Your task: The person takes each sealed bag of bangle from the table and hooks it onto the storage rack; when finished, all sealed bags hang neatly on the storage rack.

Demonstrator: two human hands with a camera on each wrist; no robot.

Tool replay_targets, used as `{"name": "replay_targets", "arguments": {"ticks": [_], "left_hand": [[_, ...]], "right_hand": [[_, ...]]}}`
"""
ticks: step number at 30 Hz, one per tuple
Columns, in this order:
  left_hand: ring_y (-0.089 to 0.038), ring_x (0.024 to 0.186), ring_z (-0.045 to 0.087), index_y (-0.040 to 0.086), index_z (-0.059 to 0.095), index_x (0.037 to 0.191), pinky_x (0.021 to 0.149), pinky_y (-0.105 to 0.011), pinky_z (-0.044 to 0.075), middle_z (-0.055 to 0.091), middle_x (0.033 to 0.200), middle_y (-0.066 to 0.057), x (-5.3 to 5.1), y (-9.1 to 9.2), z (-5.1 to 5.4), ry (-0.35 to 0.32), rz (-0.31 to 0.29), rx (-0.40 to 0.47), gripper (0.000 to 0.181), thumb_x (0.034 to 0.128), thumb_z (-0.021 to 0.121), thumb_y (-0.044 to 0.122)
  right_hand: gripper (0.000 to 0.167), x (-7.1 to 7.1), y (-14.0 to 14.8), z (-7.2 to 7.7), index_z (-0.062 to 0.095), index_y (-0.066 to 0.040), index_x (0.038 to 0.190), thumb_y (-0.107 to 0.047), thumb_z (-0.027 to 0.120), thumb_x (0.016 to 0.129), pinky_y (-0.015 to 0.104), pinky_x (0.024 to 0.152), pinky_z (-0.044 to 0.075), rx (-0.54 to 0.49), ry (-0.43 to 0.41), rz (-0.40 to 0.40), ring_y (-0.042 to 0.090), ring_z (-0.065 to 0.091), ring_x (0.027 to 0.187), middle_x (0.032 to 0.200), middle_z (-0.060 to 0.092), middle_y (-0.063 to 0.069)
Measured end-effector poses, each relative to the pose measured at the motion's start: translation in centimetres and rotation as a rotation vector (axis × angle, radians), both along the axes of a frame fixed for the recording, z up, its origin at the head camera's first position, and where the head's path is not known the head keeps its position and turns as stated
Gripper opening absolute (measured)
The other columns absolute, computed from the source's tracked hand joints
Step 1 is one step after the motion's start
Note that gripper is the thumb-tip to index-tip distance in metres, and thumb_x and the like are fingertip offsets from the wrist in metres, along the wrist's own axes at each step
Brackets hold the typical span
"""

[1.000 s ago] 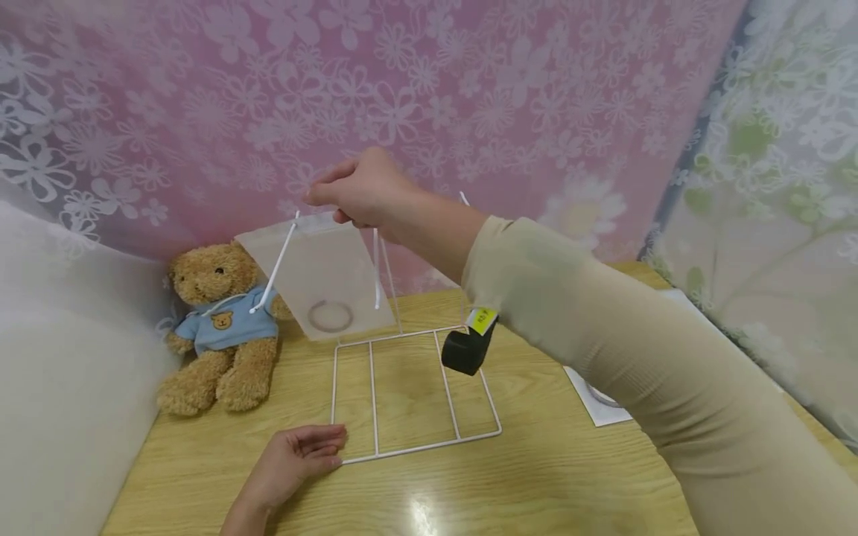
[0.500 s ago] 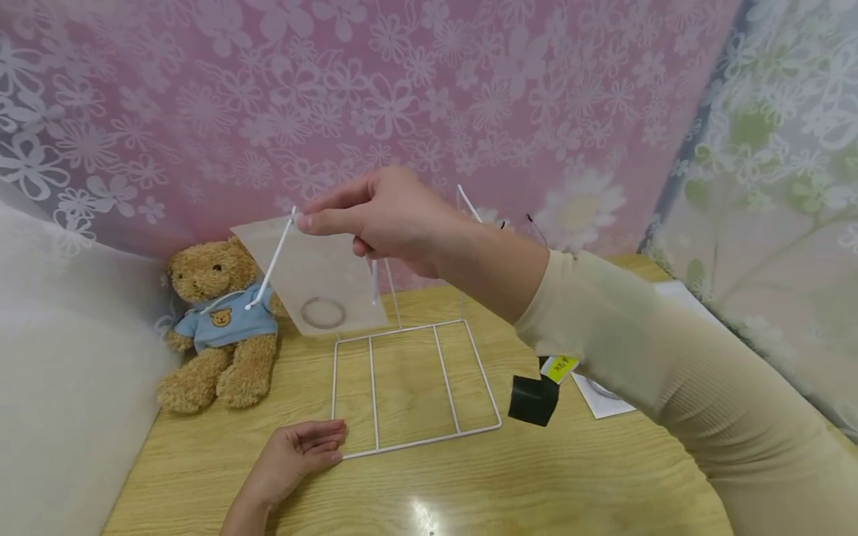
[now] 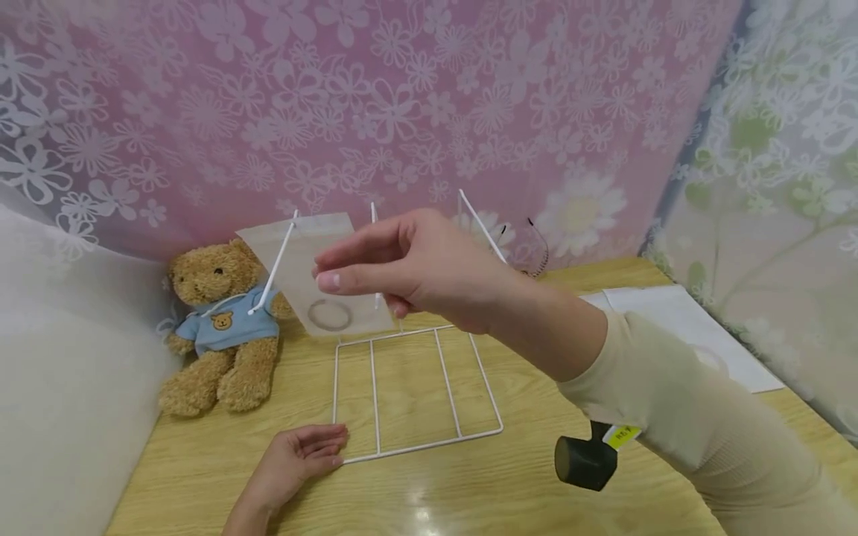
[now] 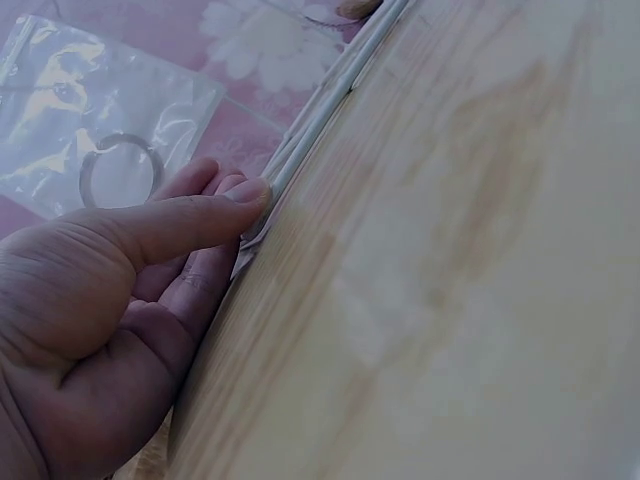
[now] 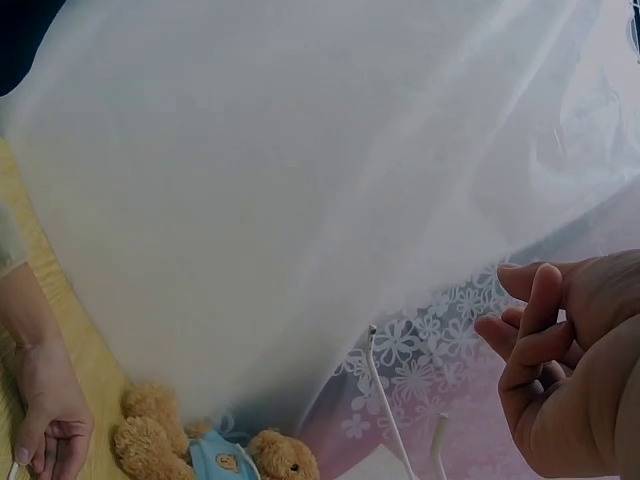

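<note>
A white wire display rack (image 3: pixel 378 452) stands on the wooden table, its hooks pointing up at the back. My left hand (image 3: pixel 288 465) pinches the near left corner of its base; in the left wrist view the thumb (image 4: pixel 245 192) lies on the wire. From the leftmost hook (image 3: pixel 274 262) hangs a clear plastic bag (image 3: pixel 295 272) with a round bangle-like ring (image 4: pixel 88 175) inside. My right hand (image 3: pixel 429 272) is in the air before the bag, fingers loosely bent and holding nothing. It partly covers the bag and another hook in the head view.
A brown teddy bear (image 3: pixel 231 327) in a blue top sits left of the rack. Glasses (image 3: pixel 539 272) lie at the back. White sheets or packets (image 3: pixel 650 320) lie on the right, partly behind my sleeve. A black wrist camera (image 3: pixel 583 463) sticks out below the right forearm.
My right hand has left the bag's top and the hook tip, coming down and to the right. The bag hangs nearly where it was. My left hand has stayed at the rack corner.
</note>
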State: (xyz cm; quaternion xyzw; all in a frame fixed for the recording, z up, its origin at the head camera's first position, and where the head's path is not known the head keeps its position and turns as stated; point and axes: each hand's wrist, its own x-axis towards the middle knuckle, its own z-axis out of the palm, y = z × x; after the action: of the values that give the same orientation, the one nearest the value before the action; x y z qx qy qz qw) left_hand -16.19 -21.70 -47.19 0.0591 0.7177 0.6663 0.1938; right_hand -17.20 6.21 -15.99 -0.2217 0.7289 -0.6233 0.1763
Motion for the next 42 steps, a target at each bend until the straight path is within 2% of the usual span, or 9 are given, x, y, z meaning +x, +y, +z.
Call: {"name": "replay_targets", "arguments": {"ticks": [6, 10, 17, 24, 28, 32, 36, 37, 42], "left_hand": [[-0.003, 0.107, 0.068, -0.017, 0.050, 0.136, 0.094, -0.023, 0.058, 0.062, 0.133, -0.025, 0.1, -0.3, 0.0, 0.010, -0.001, 0.006, 0.058, 0.0866, 0.075, 0.000], [-0.003, 0.107, 0.069, -0.017, 0.050, 0.135, 0.095, -0.022, 0.058, 0.062, 0.132, -0.026, 0.0, -0.2, -0.1, 0.026, 0.001, -0.003, 0.058, 0.0856, 0.076, 0.000], [-0.005, 0.108, 0.069, -0.016, 0.051, 0.136, 0.095, -0.023, 0.058, 0.062, 0.133, -0.025, -0.3, 0.0, -0.3, 0.015, -0.015, 0.016, 0.057, 0.0869, 0.075, 0.001], [-0.005, 0.108, 0.069, -0.015, 0.052, 0.135, 0.095, -0.023, 0.058, 0.062, 0.132, -0.025, -0.2, -0.3, -0.4, 0.011, -0.007, 0.006, 0.057, 0.0865, 0.076, 0.002], [-0.005, 0.108, 0.069, -0.017, 0.052, 0.134, 0.095, -0.023, 0.058, 0.063, 0.131, -0.025, -0.2, -0.3, -0.3, 0.025, -0.008, -0.007, 0.057, 0.0859, 0.076, 0.001], [-0.007, 0.108, 0.069, -0.016, 0.052, 0.134, 0.095, -0.023, 0.058, 0.062, 0.131, -0.026, -0.2, -0.2, -0.1, 0.035, -0.018, -0.010, 0.056, 0.0864, 0.076, 0.002], [-0.006, 0.108, 0.069, -0.016, 0.051, 0.136, 0.095, -0.023, 0.058, 0.061, 0.134, -0.027, -0.2, -0.3, -0.1, 0.011, -0.024, 0.008, 0.057, 0.0873, 0.075, 0.002], [-0.006, 0.108, 0.069, -0.016, 0.050, 0.136, 0.095, -0.023, 0.058, 0.060, 0.134, -0.027, -0.1, -0.4, -0.1, 0.003, -0.025, 0.015, 0.057, 0.0875, 0.074, 0.002], [-0.006, 0.109, 0.069, -0.015, 0.050, 0.137, 0.095, -0.024, 0.058, 0.061, 0.134, -0.027, -0.1, -0.6, -0.2, -0.007, -0.031, 0.032, 0.057, 0.0884, 0.074, 0.003]], "right_hand": [[0.023, 1.4, 0.8, -1.1, 0.076, -0.011, 0.113, -0.011, 0.075, 0.090, 0.019, 0.045, 0.041, 0.004, 0.076, 0.062, 0.012, 0.049, 0.060, 0.111, 0.076, -0.004], [0.024, 2.1, 1.5, -2.1, 0.077, -0.012, 0.112, -0.009, 0.076, 0.089, 0.021, 0.044, 0.044, -0.008, 0.145, 0.080, 0.011, 0.045, 0.049, 0.113, 0.076, -0.004], [0.026, 3.0, 3.3, -4.3, 0.077, -0.011, 0.112, -0.004, 0.076, 0.087, 0.025, 0.039, 0.045, -0.053, 0.179, 0.120, 0.008, 0.042, 0.039, 0.114, 0.076, 0.001], [0.025, 4.4, 5.1, -6.5, 0.077, -0.009, 0.109, -0.006, 0.080, 0.084, 0.025, 0.028, 0.037, -0.094, 0.343, 0.194, 0.009, 0.039, 0.035, 0.088, 0.078, 0.007], [0.025, 5.1, 5.9, -8.0, 0.076, -0.011, 0.110, -0.009, 0.079, 0.086, 0.020, 0.029, 0.035, -0.095, 0.329, 0.249, 0.009, 0.040, 0.036, 0.084, 0.075, 0.007], [0.025, 5.1, 6.7, -9.3, 0.075, -0.011, 0.113, -0.010, 0.077, 0.088, 0.021, 0.030, 0.035, -0.079, 0.271, 0.288, 0.009, 0.043, 0.038, 0.094, 0.075, 0.008], [0.025, 4.7, 7.3, -10.6, 0.075, -0.010, 0.113, -0.010, 0.077, 0.088, 0.023, 0.030, 0.039, -0.076, 0.235, 0.303, 0.009, 0.043, 0.037, 0.085, 0.075, 0.012], [0.025, 4.5, 7.5, -10.9, 0.075, -0.010, 0.113, -0.010, 0.077, 0.088, 0.023, 0.031, 0.041, -0.071, 0.226, 0.301, 0.009, 0.043, 0.037, 0.078, 0.073, 0.013], [0.025, 3.4, 8.8, -12.8, 0.075, -0.010, 0.114, -0.009, 0.075, 0.089, 0.029, 0.037, 0.051, -0.041, 0.174, 0.282, 0.007, 0.046, 0.040, 0.091, 0.076, 0.011]]}}
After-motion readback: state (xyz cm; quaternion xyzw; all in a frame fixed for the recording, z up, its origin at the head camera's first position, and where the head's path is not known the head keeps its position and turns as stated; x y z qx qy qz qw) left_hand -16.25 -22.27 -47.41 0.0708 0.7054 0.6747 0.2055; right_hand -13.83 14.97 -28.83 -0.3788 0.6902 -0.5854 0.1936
